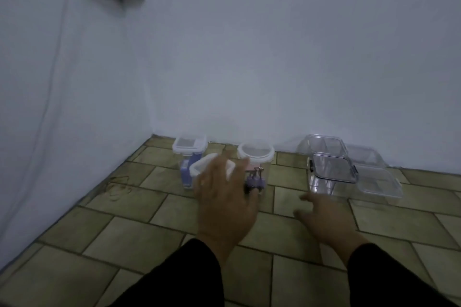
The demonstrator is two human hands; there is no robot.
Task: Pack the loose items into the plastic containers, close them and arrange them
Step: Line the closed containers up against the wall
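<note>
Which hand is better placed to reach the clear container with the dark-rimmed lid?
Right. The right hand is spread open just in front of the clear container; the left hand is over the white-rimmed container farther left.

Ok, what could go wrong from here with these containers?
Your left hand spreads over the white-rimmed container, close beside the round tub of binder clips; a sweep might tip the tub. Your right hand is near the clear box; whether its lid is latched cannot be told, so a bump could loosen it.
</note>
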